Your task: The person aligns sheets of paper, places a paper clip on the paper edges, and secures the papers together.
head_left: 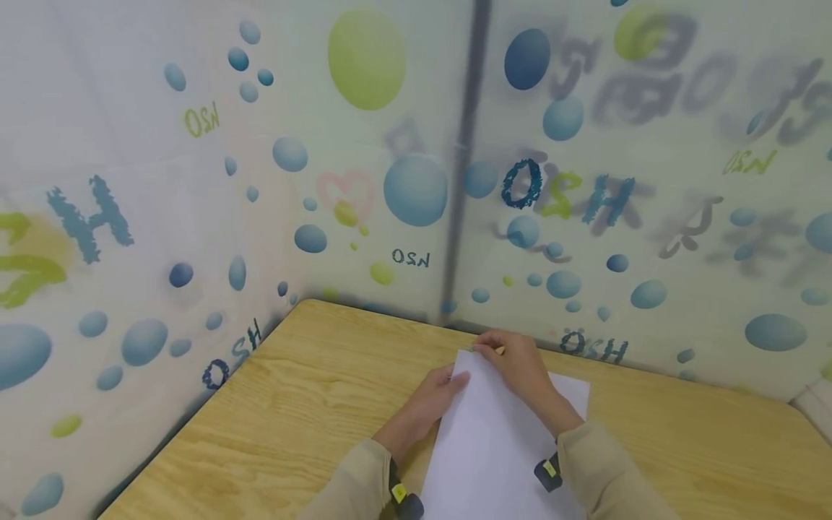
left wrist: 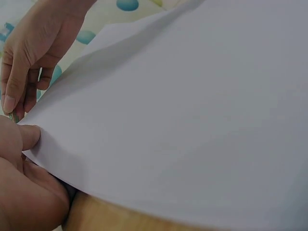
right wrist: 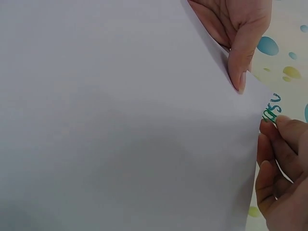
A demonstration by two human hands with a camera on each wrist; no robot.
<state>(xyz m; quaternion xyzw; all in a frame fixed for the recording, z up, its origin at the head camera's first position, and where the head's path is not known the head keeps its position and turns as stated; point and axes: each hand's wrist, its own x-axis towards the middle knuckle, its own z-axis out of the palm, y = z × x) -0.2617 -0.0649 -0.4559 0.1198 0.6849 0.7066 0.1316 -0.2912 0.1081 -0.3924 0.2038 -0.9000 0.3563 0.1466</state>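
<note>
Plainly, a patterned curtain [head_left: 312, 87] stood beyond the paper, and the wooden table [head_left: 351, 347] spread beneath it and to both sides. The white paper [head_left: 494, 433] itself lay in front of the person, its far left corner held up between the hands. At the paper's left edge, just below that corner, the left hand [head_left: 429, 401] pinched it, thumb on top and fingers underneath. At the paper's far edge the right hand [head_left: 520, 368] was nearly closed, thumb and forefinger pinching a small green paper clip [right wrist: 269, 115] right beside the corner.

Doing this well seemed to call for a firm left thumb near the corner, the edges kept flush, and the clip squared to the edge, its loops parted a little so that it slid on without creasing.

The paper's near end was cut off in the head view. Fingertips covered much of the clip, so whether it had caught the paper could not be told, nor could the number of sheets. The left fingers under the paper were mostly hidden.
</note>
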